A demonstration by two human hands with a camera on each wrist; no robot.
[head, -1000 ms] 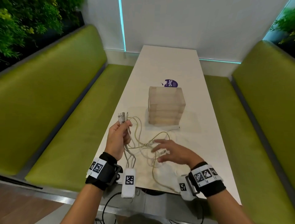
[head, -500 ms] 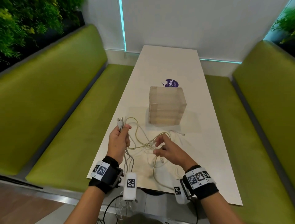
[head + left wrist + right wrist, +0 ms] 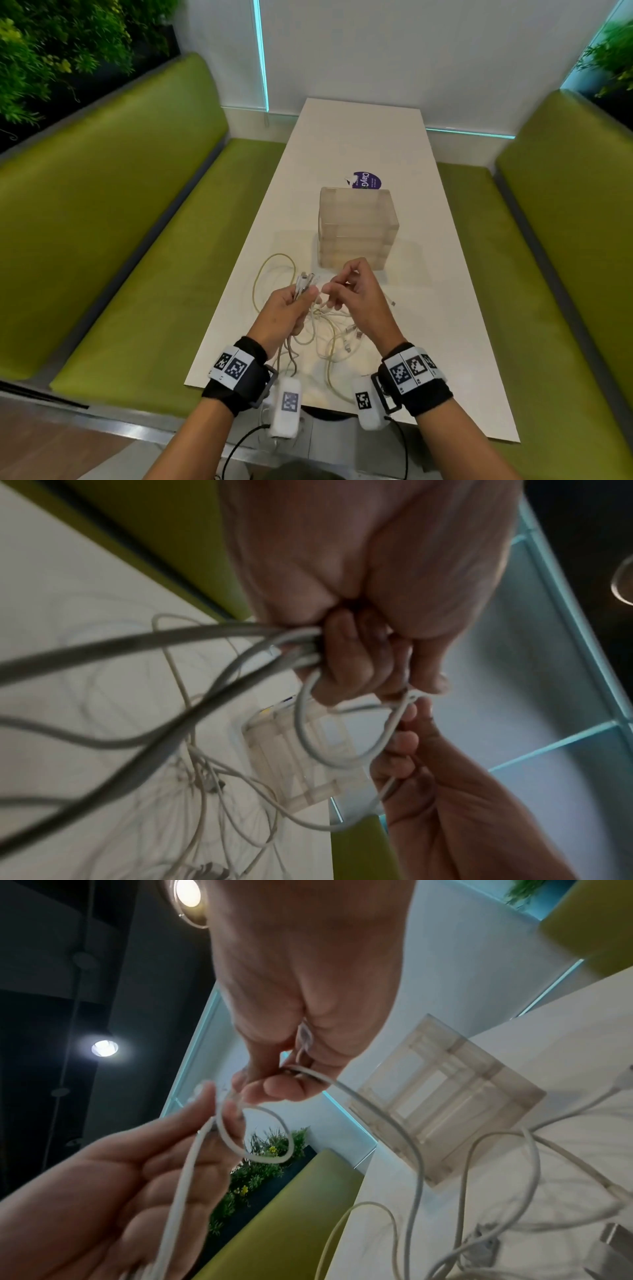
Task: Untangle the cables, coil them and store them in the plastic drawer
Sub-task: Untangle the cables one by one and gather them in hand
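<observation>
A tangle of pale cables (image 3: 329, 329) lies on the near end of the white table (image 3: 359, 144). My left hand (image 3: 291, 308) grips a bunch of cable ends (image 3: 305, 282), plugs sticking up above the fist. My right hand (image 3: 356, 294) pinches one thin white cable (image 3: 308, 1074) between thumb and fingers, right beside the left hand. That cable forms a small loop (image 3: 267, 1137) between the two hands; the loop (image 3: 342, 734) also shows in the left wrist view. The translucent plastic drawer unit (image 3: 358, 231) stands just beyond the hands, all drawers closed.
A purple round sticker (image 3: 366, 180) lies behind the drawer unit. Green benches (image 3: 113, 240) flank the table on both sides. A loose plug (image 3: 392, 302) lies right of the hands. One cable (image 3: 334, 380) trails toward the table's near edge.
My right hand went from open above the tangle to pinching one cable and lifting it up to the left hand. My left hand moved right, toward the drawer unit, holding the cable ends.
</observation>
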